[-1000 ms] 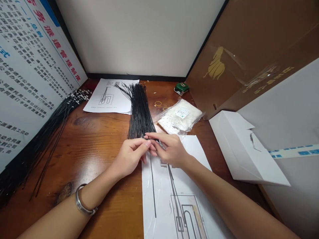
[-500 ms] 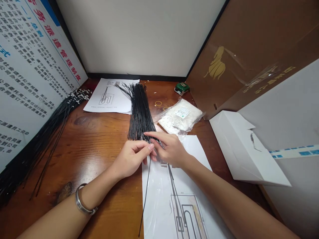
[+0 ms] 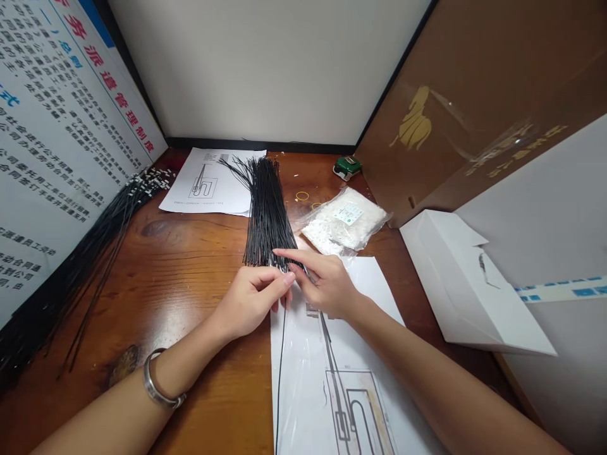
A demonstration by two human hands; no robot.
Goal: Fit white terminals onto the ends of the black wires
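Note:
My left hand point(image 3: 258, 297) is closed in a pinch on a thin black wire point(image 3: 281, 373), whose length hangs down over the printed drawing sheet point(image 3: 303, 404). My right hand point(image 3: 325, 281) meets it fingertip to fingertip, thumb and fingers bent together near the wire's upper end. What sits between the right fingertips is too small to make out. Just beyond both hands lies a thick bundle of black wires point(image 3: 269, 215), its near ends partly hidden by my right fingers. Behind my right hand is a clear bag of small white pieces point(image 3: 348, 218).
A second wire bundle with white ends point(image 3: 109, 221) leans along the left panel. Another drawing sheet point(image 3: 190, 196) lies at the back left. A green tape measure point(image 3: 347, 167) and yellow rubber bands point(image 3: 302, 196) are at the back. A white folded box point(image 3: 455, 284) stands on the right.
The hanging wire has shifted slightly, and its lower end now runs out of the bottom of the view. Both hands stay in nearly the same place.

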